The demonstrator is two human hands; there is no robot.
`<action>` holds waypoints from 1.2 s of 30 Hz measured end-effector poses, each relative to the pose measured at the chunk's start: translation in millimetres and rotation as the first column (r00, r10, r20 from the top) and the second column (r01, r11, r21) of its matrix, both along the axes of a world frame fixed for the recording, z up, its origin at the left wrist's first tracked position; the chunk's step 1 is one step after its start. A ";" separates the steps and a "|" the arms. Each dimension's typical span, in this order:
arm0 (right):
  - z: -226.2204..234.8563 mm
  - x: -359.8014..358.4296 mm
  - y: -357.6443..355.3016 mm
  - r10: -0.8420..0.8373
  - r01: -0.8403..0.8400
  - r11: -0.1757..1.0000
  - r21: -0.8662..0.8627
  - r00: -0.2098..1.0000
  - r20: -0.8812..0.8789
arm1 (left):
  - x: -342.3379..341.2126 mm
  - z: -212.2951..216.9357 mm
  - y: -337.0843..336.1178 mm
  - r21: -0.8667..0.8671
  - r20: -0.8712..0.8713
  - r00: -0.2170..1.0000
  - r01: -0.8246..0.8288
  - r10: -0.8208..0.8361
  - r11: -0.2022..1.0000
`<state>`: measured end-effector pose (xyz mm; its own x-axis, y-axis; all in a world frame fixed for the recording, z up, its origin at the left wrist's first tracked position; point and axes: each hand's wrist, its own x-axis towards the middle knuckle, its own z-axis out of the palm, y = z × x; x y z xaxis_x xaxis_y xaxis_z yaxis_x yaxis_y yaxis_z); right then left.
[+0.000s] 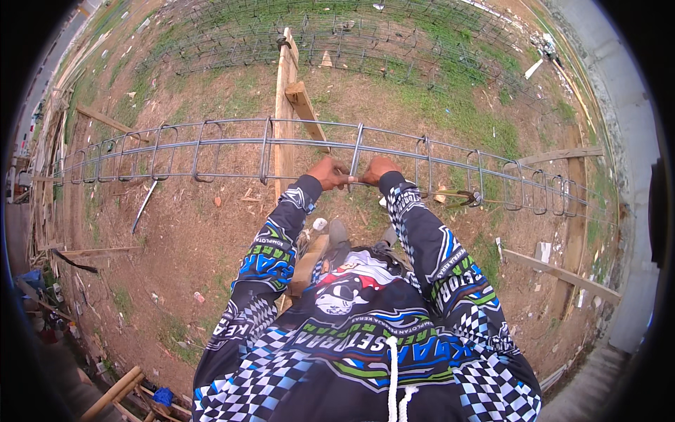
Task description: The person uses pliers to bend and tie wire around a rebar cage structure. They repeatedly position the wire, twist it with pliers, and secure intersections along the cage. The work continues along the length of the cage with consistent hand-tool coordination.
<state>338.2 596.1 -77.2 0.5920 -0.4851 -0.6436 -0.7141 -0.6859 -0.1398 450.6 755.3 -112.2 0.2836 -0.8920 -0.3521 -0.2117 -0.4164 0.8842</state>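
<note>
A long steel rebar cage (309, 145) runs from left to right in front of me, with square stirrups spaced along its bars. My left hand (329, 173) is closed, its thumb and fingers pinching the near lower corner of one stirrup (356, 151). Close by on the other side of that stirrup, my right hand (380, 169) is curled at the near lower bar. Whatever its fingers hold is hidden. Farther right, a pair of pincers (460, 196) with yellowish handles rests on the cage's near side.
An upright wooden plank (284, 98) with a slanted brace (305, 111) stands at the cage. More rebar cages (337, 42) lie on the grass beyond. Timber supports (562, 276) are at right, a concrete wall (619, 141) past them. Bamboo poles (112, 394) lie at lower left.
</note>
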 end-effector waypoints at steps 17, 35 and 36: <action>-34.8 -120.2 77.1 0.401 -0.218 0.915 -0.341 0.591 0.700 | 8.0 -12.9 -7.8 0.009 0.013 0.985 0.174 -0.174 0.985; -11.0 -78.3 113.2 -0.016 -0.029 0.998 0.054 0.733 0.680 | -5.0 11.1 -3.9 0.039 0.276 0.958 0.065 -0.073 0.997; -2.8 -81.5 113.9 0.089 -0.117 0.993 0.000 0.752 0.653 | -8.2 11.1 -1.5 0.030 0.309 0.950 0.034 -0.042 0.999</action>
<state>256.7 710.0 -80.0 0.9196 -0.3798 -0.1005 -0.3657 -0.7340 -0.5723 442.4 753.9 -101.1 0.3481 -0.8965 -0.2740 -0.4898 -0.4232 0.7623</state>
